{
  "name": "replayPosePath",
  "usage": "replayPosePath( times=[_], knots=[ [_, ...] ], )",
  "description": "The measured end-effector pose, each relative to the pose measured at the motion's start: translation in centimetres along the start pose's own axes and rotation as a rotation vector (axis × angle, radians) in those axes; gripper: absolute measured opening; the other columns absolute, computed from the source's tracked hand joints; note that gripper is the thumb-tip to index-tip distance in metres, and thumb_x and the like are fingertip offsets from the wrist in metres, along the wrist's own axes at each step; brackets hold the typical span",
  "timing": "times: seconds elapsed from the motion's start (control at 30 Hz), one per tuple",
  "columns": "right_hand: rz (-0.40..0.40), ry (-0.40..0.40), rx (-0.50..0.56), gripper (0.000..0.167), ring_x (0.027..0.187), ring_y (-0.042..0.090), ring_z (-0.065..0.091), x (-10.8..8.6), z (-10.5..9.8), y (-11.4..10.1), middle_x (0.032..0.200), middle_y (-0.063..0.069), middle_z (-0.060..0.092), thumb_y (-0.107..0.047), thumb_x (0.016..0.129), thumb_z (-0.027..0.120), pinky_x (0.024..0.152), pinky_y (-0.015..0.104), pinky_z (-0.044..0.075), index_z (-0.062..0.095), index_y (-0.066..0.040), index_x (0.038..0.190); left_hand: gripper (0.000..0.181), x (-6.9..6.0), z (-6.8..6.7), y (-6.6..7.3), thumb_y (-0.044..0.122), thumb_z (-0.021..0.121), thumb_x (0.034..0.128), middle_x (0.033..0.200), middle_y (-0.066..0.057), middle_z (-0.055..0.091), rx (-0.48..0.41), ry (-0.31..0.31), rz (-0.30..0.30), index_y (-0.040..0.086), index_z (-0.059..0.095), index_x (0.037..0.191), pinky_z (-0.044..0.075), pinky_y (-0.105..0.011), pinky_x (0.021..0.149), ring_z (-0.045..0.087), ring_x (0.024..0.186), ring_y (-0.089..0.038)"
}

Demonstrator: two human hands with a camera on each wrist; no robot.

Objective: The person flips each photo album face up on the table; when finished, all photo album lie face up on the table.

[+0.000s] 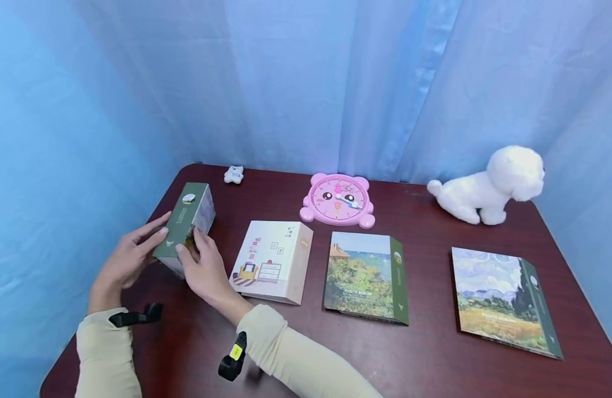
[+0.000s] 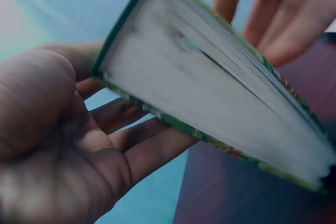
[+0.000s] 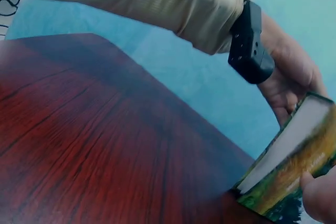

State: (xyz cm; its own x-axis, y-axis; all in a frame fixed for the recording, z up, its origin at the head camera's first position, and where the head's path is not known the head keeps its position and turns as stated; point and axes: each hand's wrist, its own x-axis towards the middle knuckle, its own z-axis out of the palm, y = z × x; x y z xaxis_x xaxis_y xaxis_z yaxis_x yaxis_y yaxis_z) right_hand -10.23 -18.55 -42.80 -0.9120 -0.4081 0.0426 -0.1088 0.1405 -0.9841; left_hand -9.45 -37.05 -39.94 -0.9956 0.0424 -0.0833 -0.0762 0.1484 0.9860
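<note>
A thick photo album (image 1: 179, 224) with a dark green spine stands at the table's left, spine up and pages toward the table. My left hand (image 1: 124, 257) grips it from the left, thumb by the spine and fingers against the cover. From the other side my right hand (image 1: 206, 272) holds the painted cover. In the left wrist view the white page block (image 2: 194, 87) faces me, its pages slightly fanned, between the left palm and the right hand's fingers (image 2: 286, 30). The right wrist view shows a fingertip pressing the yellow-green cover (image 3: 291, 174).
To the right lie a cream album (image 1: 268, 262), a seaside-picture album (image 1: 360, 276) and a wheat-field album (image 1: 500, 301). Behind them stand a pink toy clock (image 1: 337, 202), a small white bear figure (image 1: 233, 174) and a white plush dog (image 1: 490, 185). Blue curtains (image 1: 286, 83) surround the table.
</note>
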Motion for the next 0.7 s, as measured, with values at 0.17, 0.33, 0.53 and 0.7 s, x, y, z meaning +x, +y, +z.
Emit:
replayPosePath(
  times=[0.17,0.33,0.53,0.7],
  knots=[
    [0.06,-0.105,-0.164,0.062,0.14,0.015,0.033,0.2,0.6,0.9,0.158,0.002,0.022,-0.049,0.099,0.041,0.109,0.031,0.037,0.027,-0.019,0.152,0.045,-0.6,-1.6,0.1,0.028,0.046,0.1015,0.117,0.011,0.051,0.193,0.072,0.0,0.019,0.042,0.146,0.053,-0.023,0.061,0.06,0.076,-0.001],
    [0.115,-0.165,-0.332,0.068,0.147,0.021,0.016,0.1,1.2,1.7,0.161,0.003,0.01,-0.05,0.097,0.046,0.112,0.039,0.034,0.019,-0.025,0.154,0.054,-1.1,-2.3,0.0,0.039,0.042,0.1012,0.145,-0.018,0.041,0.502,0.148,-0.055,0.009,0.04,0.146,0.046,-0.014,0.07,0.055,0.109,-0.016],
    [0.086,-0.131,-0.412,0.071,0.149,0.025,0.008,0.1,2.0,2.6,0.161,0.009,0.0,-0.047,0.095,0.053,0.112,0.037,0.034,0.021,-0.024,0.154,0.066,-0.9,-2.9,-0.3,0.048,0.047,0.0974,0.142,-0.022,0.043,0.558,0.162,-0.147,0.003,0.038,0.146,0.045,-0.017,0.068,0.055,0.105,-0.015],
    [0.092,-0.118,-0.44,0.071,0.146,0.024,0.021,0.5,2.3,3.1,0.161,0.013,-0.002,-0.048,0.094,0.054,0.109,0.033,0.038,0.025,-0.02,0.153,0.067,-0.7,-3.8,-1.0,0.048,0.044,0.0984,0.144,-0.027,0.038,0.564,0.12,-0.188,0.003,0.034,0.148,0.051,-0.033,0.081,0.054,0.111,-0.02]
  ],
)
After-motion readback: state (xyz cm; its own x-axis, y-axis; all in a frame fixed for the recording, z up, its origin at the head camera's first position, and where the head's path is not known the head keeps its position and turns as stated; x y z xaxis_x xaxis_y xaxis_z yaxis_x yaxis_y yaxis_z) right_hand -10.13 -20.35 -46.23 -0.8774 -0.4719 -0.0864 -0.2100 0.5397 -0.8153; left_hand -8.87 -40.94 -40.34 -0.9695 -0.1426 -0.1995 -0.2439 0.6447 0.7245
